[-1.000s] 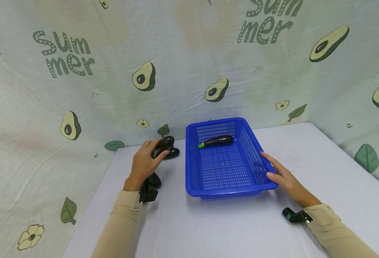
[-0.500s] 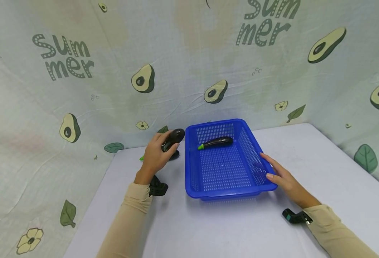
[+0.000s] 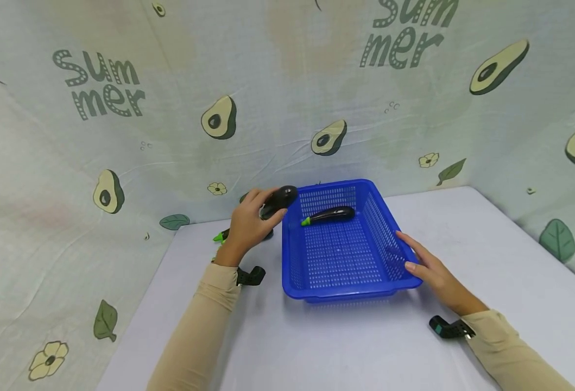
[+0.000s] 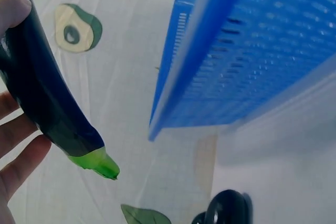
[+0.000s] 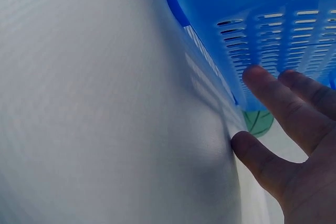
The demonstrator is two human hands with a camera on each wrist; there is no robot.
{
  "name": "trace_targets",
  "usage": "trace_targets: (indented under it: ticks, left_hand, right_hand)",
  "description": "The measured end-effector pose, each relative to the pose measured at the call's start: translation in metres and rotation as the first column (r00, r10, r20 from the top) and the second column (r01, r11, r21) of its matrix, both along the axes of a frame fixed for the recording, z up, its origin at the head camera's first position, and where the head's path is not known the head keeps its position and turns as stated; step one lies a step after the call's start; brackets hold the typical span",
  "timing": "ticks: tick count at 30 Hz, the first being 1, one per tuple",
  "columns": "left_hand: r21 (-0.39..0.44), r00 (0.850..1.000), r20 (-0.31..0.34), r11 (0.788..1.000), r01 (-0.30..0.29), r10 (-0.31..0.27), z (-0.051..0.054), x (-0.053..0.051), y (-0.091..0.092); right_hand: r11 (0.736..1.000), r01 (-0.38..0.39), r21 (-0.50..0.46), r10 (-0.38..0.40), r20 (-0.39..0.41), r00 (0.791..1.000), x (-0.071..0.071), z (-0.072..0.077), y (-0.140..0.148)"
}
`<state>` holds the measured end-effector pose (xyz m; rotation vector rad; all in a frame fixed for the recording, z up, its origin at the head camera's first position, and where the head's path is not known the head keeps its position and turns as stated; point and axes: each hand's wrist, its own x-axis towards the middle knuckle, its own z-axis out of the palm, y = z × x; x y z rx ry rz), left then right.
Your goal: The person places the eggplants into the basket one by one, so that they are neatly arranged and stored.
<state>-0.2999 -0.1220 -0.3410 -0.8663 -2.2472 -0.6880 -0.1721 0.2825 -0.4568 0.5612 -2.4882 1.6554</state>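
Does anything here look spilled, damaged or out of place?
Nothing stands out: one eggplant lies in the blue basket, the left hand holds a second eggplant, and I see no spill or damage. The other eggplants are partly hidden, so I cannot vouch for them.

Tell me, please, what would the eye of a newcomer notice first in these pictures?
Most striking is the blue basket on the white table, with one dark eggplant lying inside. Just left of it, the left hand holds a second eggplant. Behind them hangs a pale avocado-print cloth.
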Motion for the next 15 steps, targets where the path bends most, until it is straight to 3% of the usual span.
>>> trace_targets:
  ticks: [10, 15]
  left_hand:
    - [-0.064, 1.000, 0.016, 0.998, 0.020, -0.019, 0.012, -0.004, 0.023]
    - [-0.094, 0.998, 0.058, 0.995, 0.021, -0.015, 0.015, -0.006, 0.031]
  right_hand:
    - [1.000, -0.010, -0.027, 0.010, 0.008, 1.000, -0.001, -0.001, 0.001]
    - [0.999, -0.008, -0.038, 0.009, 0.024, 1.000, -0.002, -0.001, 0.002]
